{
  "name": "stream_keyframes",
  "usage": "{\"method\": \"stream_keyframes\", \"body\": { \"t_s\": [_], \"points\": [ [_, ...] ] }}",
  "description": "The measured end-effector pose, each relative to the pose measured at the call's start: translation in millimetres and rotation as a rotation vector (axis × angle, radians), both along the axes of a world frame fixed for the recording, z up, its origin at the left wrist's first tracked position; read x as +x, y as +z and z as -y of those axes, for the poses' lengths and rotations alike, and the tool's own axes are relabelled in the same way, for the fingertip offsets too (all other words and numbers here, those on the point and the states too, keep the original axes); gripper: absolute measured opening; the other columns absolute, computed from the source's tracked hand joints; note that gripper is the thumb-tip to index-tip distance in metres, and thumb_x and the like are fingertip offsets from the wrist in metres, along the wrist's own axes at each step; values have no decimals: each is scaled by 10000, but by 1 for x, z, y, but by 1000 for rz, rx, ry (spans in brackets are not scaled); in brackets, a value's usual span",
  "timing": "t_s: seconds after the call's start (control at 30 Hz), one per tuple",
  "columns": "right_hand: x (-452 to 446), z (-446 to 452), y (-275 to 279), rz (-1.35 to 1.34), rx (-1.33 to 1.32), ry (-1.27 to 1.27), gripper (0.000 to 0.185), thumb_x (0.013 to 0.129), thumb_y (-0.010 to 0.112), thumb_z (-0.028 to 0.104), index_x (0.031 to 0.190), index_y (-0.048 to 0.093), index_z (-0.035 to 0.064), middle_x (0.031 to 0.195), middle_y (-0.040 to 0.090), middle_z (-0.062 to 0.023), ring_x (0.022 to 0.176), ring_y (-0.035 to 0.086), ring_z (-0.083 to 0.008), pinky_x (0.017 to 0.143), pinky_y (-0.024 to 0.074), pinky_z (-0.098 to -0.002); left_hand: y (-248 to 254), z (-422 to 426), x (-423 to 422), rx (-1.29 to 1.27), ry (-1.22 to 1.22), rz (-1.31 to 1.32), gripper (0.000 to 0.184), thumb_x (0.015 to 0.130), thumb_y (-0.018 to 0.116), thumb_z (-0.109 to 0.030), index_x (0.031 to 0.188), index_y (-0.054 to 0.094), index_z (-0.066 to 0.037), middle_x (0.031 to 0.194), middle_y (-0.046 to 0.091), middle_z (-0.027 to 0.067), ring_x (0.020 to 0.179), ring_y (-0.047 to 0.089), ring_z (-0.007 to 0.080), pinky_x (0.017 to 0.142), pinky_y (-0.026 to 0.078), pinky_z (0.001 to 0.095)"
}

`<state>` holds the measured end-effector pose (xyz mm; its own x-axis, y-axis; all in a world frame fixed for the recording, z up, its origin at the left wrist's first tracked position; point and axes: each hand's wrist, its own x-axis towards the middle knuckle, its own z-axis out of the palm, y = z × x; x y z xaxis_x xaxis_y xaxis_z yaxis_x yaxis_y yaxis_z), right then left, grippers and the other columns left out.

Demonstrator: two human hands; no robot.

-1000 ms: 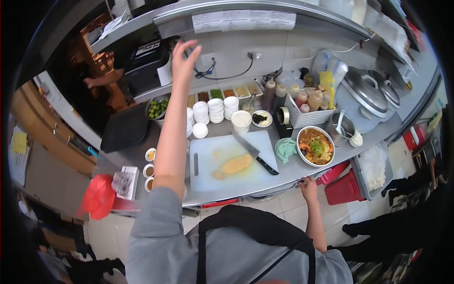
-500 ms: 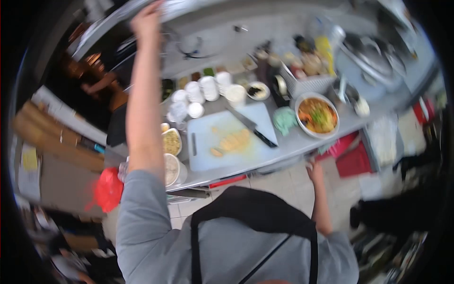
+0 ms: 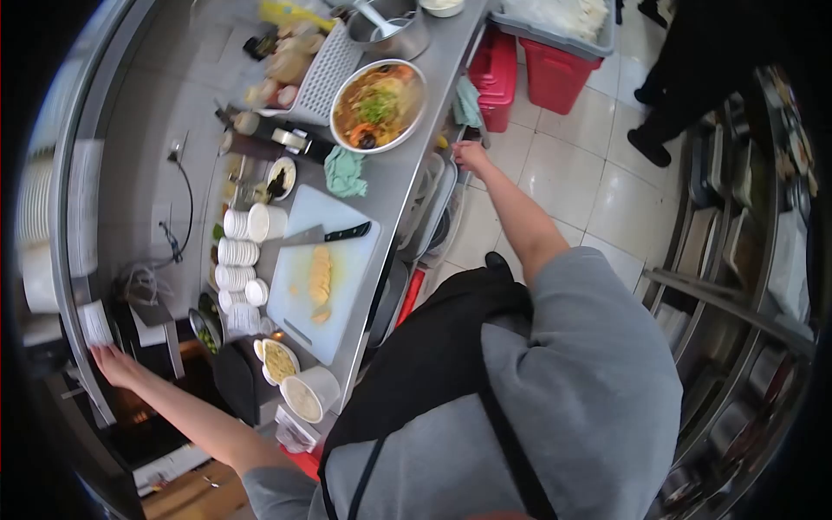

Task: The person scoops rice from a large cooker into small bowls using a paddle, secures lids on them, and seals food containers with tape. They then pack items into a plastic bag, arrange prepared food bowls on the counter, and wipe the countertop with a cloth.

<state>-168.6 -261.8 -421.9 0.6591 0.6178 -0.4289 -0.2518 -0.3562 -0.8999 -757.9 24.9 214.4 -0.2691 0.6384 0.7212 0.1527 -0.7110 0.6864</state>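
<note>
At the far left, my left hand (image 3: 119, 367) is raised to the shelf rail, its fingers closed at the lower end of a white paper slip (image 3: 96, 324). My right hand (image 3: 471, 158) is low beside the counter's front edge, fingers curled; what they hold, if anything, is hidden. Between them, a cutting board (image 3: 295, 260) bears sliced pale yellow food (image 3: 321, 282) and a knife (image 3: 347, 231) with a black handle. A bowl of soup with green topping (image 3: 379, 106) stands further along the counter, beside a green cloth (image 3: 345, 172).
Stacked white cups (image 3: 238, 252), a bowl of chopped food (image 3: 279, 361) and a white tub (image 3: 309, 394) stand around the board. A bottle basket (image 3: 328, 76) and a metal pot (image 3: 387, 29) are beyond. Red bins (image 3: 555, 76) and a person's dark-clothed legs (image 3: 685, 82) are at the right.
The view has swung round, so the counter now runs steeply upward. My left hand has moved from in front of the wall to the paper slip. My right hand stays near the counter edge.
</note>
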Motion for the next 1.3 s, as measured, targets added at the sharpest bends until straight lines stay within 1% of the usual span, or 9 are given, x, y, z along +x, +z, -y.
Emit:
{"method": "stream_keyframes", "body": {
  "t_s": [0.17,0.4,0.53,0.7,0.8,0.87,0.97,1.07,1.3],
  "points": [
    [-5,-31,-6,-64,29,-131,314,816,521,316,1090,522,162,888,549,5,773,509,-163,688,418,-393,-19,80,39,-161,104,-19,315,845,490,-72,1152,491,2,1212,429,179,1141,401,281,889,409,334],
    [0,-56,16,-663,214,-453,386,851,429,370,1179,445,167,1097,464,-46,936,446,-210,768,377,-437,-45,148,51,-292,55,-83,338,853,515,-150,1154,475,-1,1207,454,123,1138,411,242,889,398,339],
    [0,-27,118,-722,302,-511,359,864,406,376,1146,479,166,1043,503,-47,907,467,-198,735,387,-412,-55,162,36,-302,23,-63,345,851,538,-163,1143,479,11,1183,485,114,1080,454,222,881,411,363],
    [19,-78,-1,-874,521,-517,276,826,533,319,961,543,78,886,552,-74,765,531,-187,665,403,-374,-66,189,39,-304,-14,-99,296,883,485,-143,1137,486,10,1168,504,120,1068,480,209,877,402,334],
    [23,-54,30,-676,244,-624,282,750,658,264,913,570,51,815,572,-55,758,533,-170,679,408,-429,-79,205,46,-343,-43,-208,304,901,455,-194,1130,495,3,1158,521,127,1087,485,181,923,364,333],
    [29,-41,45,-427,350,-695,348,702,705,242,932,582,10,876,600,-96,778,548,-198,666,419,-363,-93,212,55,-348,-16,-226,295,896,467,-180,1120,500,9,1158,519,112,1072,491,181,900,388,323],
    [63,-14,36,97,-104,-694,293,647,732,257,697,630,-12,697,622,-112,648,568,-204,646,446,-359,-114,220,62,-391,-57,-229,290,889,479,-171,1113,504,12,1159,515,104,1066,489,186,874,411,320],
    [90,22,90,424,-96,-671,281,675,708,261,746,582,20,723,620,-133,690,597,-240,640,454,-340,-135,227,76,-424,-49,-247,260,874,507,-184,1065,530,-9,1158,517,103,1034,507,186,850,414,301],
    [80,-17,256,724,426,-403,203,743,654,156,837,559,2,757,621,-121,683,601,-198,623,467,-297,-183,220,114,-598,-154,-201,239,857,527,-156,1037,545,-2,1066,550,91,910,546,149,744,444,246]
  ]
}}
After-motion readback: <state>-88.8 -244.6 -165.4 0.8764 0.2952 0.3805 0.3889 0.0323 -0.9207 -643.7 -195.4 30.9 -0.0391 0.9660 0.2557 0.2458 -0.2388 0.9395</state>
